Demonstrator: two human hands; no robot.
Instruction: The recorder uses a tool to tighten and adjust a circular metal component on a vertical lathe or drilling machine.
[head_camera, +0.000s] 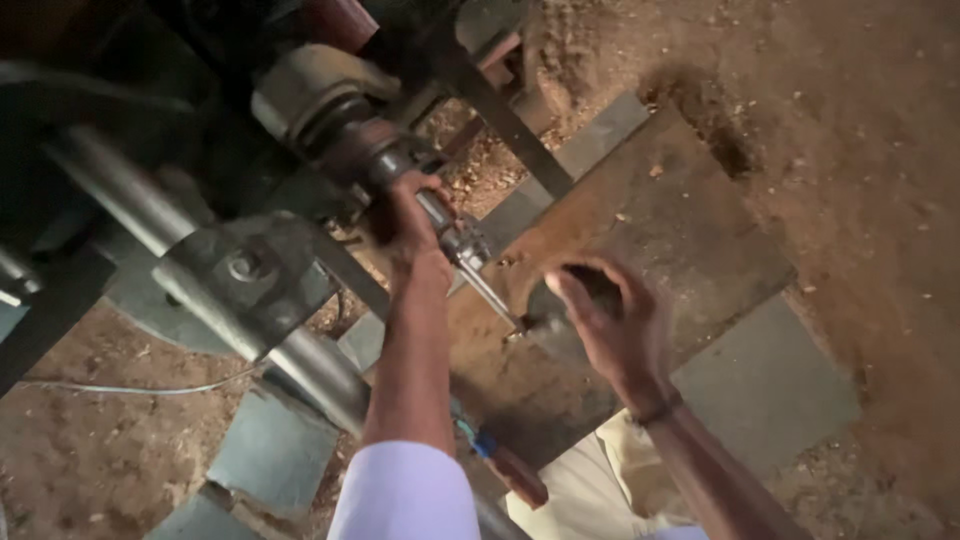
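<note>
Wrapped tight around the chuck end of a lathe-like machine, the left hand (410, 215) grips the dark metal chuck (375, 150) where a drill bit (487, 288) sticks out of it. The fingers (428, 186) curl fully over the metal, so this is a closed, holding grip, though how much of the chuck lies inside the palm is hidden by the hand itself.

The right hand (605, 320) is cupped narrowly around a small dark workpiece (598, 285), fingers bent over it from the far side; most of the piece is hidden, so I cannot tell its shape. A thin band sits on that wrist.

The bit's long axis runs on a slant from the chuck at the far left down toward the near right, and its tip ends just at the right hand's thumb side, touching or nearly touching what that hand holds. So the held piece lies down and to the right of the left hand's grip, in line with the bit, and the right hand is the nearer one to the tip.

Beneath both hands lies a rusty metal plate (680, 215) on grey floor tiles (770, 390), with sawdust-strewn earth (860, 150) to the right. A thick steel bar (300, 350) carrying a bolted clamp block (245, 270) crosses the left side.
</note>
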